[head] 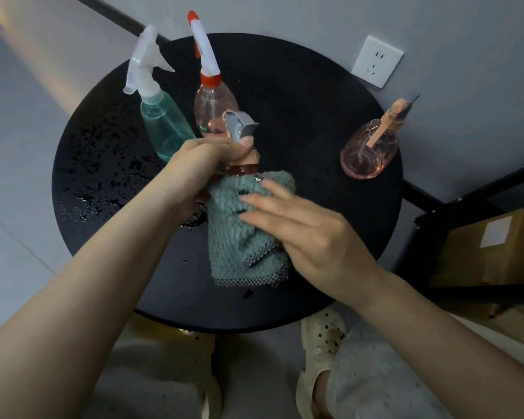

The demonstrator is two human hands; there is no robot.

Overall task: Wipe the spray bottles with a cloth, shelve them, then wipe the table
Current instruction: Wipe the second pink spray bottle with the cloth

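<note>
Over the wet table [300, 95], left hand [200, 164] grips the bottle [242, 169] by its neck; right hand [300, 231], fingers straight, presses the cloth [239, 234] around it. Light, probably slippery plastic; the neck looks the surest hold.

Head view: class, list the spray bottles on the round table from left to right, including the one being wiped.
green bottle with clear trigger → pink bottle with red-and-white nozzle → cloth-wrapped bottle with grey trigger held by the left hand → pink bottle with tan trigger

Bare forearms; cream clogs [321, 352]; speckled trousers [372, 373]
</note>
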